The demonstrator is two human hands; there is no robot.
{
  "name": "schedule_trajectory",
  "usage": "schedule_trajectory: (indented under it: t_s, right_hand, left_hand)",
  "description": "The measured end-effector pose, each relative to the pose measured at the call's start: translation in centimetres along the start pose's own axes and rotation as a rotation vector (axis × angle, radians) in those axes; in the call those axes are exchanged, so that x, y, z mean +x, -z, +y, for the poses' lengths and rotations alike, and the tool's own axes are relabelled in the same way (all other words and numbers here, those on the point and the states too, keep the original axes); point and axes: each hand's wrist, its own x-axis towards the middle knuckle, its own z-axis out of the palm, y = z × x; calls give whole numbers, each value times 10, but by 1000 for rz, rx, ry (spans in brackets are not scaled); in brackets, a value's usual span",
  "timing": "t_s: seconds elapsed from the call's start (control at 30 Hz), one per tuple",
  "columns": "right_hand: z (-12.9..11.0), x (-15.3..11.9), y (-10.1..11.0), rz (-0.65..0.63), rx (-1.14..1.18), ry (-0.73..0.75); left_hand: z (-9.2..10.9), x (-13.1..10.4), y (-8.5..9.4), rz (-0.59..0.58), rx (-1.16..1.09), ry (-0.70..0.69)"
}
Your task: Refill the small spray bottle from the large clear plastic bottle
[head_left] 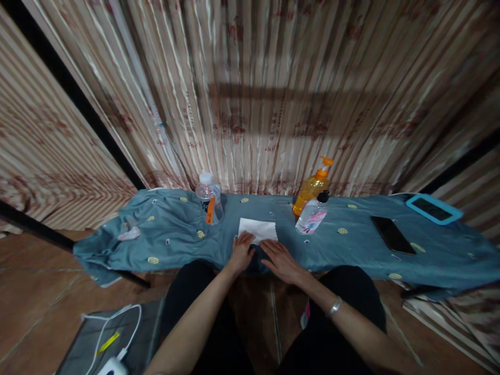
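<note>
A small white cloth (258, 227) with a zigzag right edge lies flat on the blue-grey covered bench. On its lower left part rests my left hand (242, 252), fingers stretched out. My right hand (281, 259) lies flat with spread fingertips on the cloth's lower right edge. Neither hand grips anything. To the right of the cloth stands a clear bottle (311, 216) with a black cap and pink label, and behind it an orange pump bottle (312, 190). A clear plastic bottle (210, 200) with a white cap and orange label is on the left.
Farther right on the bench cover (234, 208) lie a dark phone (391, 235) and a light-blue framed tablet (433, 209). A crumpled pale piece (128, 233) sits at the left. Striped curtains (250, 104) hang behind. A white cable (113, 315) lies low on the left.
</note>
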Motion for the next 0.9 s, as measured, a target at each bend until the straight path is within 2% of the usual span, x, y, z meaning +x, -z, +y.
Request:
schedule_trajectory:
  t_s: [0.1, 0.17, 0.33, 0.43, 0.5, 0.6, 0.67, 0.77, 0.9]
  right_hand:
    - [19, -29, 15, 20, 20, -58]
    - [43, -54, 32, 74, 14, -162]
    - [122, -133, 93, 239, -57, -510]
    - [167, -175, 129, 352, -134, -737]
    - [193, -193, 150, 451, -208, -878]
    - [227, -205, 173, 580, -302, -1039]
    - [246, -207, 180, 629, -326, -1149]
    - [272, -209, 183, 656, -313, -1314]
    - [295, -213, 179, 615, -272, -1465]
  left_hand:
    - [5, -3, -3, -41, 58, -3]
    - [3, -4, -3, -15, 43, -18]
    - [-10, 3, -3, 42, -25, -69]
    - [-10, 7, -2, 27, -43, -38]
    - [-7, 7, -2, 17, -57, -27]
    - [-2, 3, -1, 20, -91, -27]
    - [0, -1, -2, 32, -115, -20]
    - [0, -5, -4, 37, -149, -14]
    - [-1, -7, -3, 46, -181, -5]
